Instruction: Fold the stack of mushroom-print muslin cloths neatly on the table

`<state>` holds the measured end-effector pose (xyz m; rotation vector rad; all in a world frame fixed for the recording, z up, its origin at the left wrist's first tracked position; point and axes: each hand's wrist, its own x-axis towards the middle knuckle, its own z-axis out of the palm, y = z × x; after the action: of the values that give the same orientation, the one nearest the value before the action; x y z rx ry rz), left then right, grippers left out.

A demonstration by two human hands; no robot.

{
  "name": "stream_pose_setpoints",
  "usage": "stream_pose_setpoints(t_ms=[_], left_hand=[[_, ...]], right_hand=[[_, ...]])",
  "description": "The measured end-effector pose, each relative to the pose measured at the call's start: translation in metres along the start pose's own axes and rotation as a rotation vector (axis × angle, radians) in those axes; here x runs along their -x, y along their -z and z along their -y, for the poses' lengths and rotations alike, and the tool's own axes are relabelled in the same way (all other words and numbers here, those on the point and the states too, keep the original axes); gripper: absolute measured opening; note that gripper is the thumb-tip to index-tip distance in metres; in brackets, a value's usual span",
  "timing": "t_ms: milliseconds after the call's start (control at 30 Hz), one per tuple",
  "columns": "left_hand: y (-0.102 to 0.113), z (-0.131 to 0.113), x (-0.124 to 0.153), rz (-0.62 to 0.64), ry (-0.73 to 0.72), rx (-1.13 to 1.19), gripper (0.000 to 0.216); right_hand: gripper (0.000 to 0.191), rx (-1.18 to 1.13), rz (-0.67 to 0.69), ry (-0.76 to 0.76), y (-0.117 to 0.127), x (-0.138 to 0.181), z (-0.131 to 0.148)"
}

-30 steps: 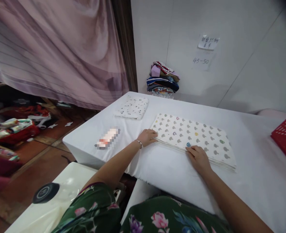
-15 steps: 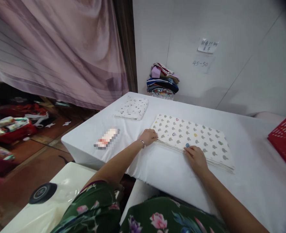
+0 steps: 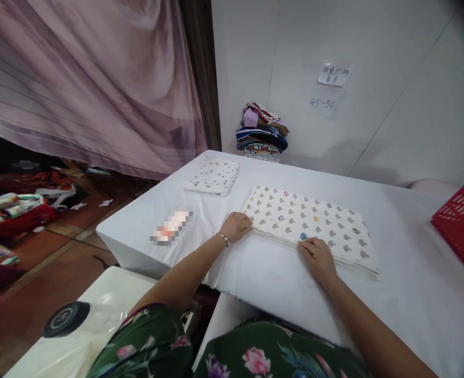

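Note:
A folded white cloth (image 3: 295, 210) printed with grey, mushroom-like shapes and a few coloured ones lies flat on the white-covered table (image 3: 255, 268). At its near left corner, my left hand (image 3: 235, 227) has its fingers together on the layered edge. My right hand (image 3: 319, 258) pinches the near long edge, about midway along, thumb on top. Left of this cloth and farther back lies a second folded white cloth (image 3: 214, 177) with small dark prints.
A blurred-out object (image 3: 172, 226) lies on the table at left. Folded textiles (image 3: 261, 131) are stacked by the wall. A red plastic basket (image 3: 462, 226) stands at the right edge. Below left is a white surface (image 3: 109, 299) with a black round piece (image 3: 66, 318).
My left hand has shifted slightly left along the cloth's corner. My right hand stays on the near edge. The view has moved a little.

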<state>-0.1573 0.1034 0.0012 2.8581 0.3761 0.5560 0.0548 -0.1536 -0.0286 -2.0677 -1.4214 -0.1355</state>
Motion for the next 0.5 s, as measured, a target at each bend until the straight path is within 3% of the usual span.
stream_pose_setpoints(t_ms=[167, 500], left_hand=[[-0.0005, 0.0009, 0.0014, 0.011, -0.05, -0.024, 0.017], [-0.0059, -0.0005, -0.0014, -0.088, -0.066, -0.129, 0.014]], right_hand=[[0.029, 0.061, 0.001, 0.09, 0.0045, 0.0001, 0.0018], [0.028, 0.075, 0.003, 0.094, 0.0059, -0.0015, 0.0055]])
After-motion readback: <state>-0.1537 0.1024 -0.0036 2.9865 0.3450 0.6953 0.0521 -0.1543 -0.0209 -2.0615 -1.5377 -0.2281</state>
